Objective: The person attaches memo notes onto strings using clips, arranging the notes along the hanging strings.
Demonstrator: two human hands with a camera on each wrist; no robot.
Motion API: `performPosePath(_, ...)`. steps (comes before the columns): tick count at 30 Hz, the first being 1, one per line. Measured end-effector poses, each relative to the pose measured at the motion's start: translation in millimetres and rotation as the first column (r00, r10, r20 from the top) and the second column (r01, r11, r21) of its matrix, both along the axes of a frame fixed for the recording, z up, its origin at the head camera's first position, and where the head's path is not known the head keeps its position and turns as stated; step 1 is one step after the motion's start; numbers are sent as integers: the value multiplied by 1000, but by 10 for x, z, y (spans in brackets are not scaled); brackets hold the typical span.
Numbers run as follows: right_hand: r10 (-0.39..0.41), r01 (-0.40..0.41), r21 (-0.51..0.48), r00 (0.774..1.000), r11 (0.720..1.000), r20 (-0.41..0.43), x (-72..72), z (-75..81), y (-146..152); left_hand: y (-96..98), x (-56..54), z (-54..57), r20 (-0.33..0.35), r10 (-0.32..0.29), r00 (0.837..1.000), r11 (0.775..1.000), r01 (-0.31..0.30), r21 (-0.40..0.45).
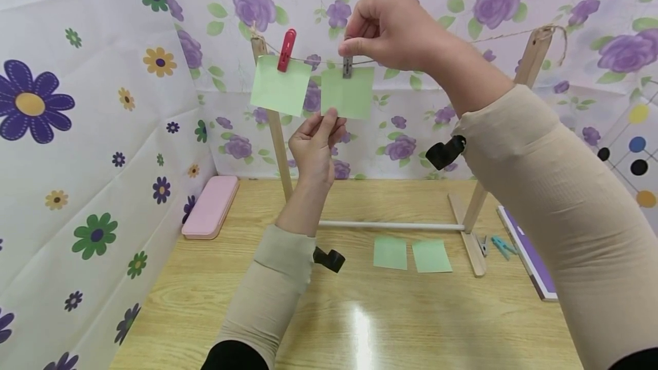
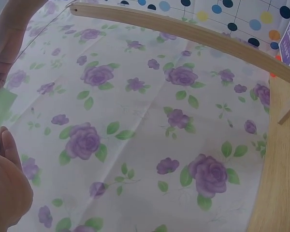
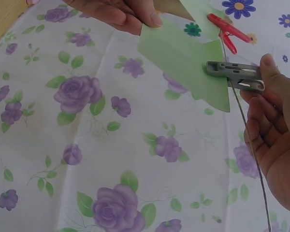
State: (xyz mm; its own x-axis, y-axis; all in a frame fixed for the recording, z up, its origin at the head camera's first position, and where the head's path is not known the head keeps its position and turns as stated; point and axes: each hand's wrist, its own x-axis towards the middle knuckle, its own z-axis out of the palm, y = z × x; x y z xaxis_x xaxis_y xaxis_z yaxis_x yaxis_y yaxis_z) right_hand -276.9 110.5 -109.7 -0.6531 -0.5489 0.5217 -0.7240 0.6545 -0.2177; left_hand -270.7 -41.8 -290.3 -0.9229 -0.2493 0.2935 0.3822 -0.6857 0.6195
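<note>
My right hand (image 1: 393, 30) pinches a grey plastic clothespin (image 1: 347, 67) at the top edge of a square, pale-green paper note (image 1: 354, 97) on thin, fibrous twine (image 1: 504, 35) — my left hand (image 1: 315, 150) pinches its lower edge. I seem mid-clipping — letting go would call for a firm bite on flimsy paper.

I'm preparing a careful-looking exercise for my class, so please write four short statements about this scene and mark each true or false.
1. The right hand pinches a grey peg. True.
2. The left hand holds the pink case. False: it pinches the lower edge of a green note.
3. Two loose notes lie on the table. True.
4. The red peg lies on the table. False: it is on the string.
</note>
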Motion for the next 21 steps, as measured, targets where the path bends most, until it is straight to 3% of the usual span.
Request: performPosePath(21,12,-12,-3,998,1000,64,2,4,31,-3,1,10,-14,3,1000,1000,-3,-17)
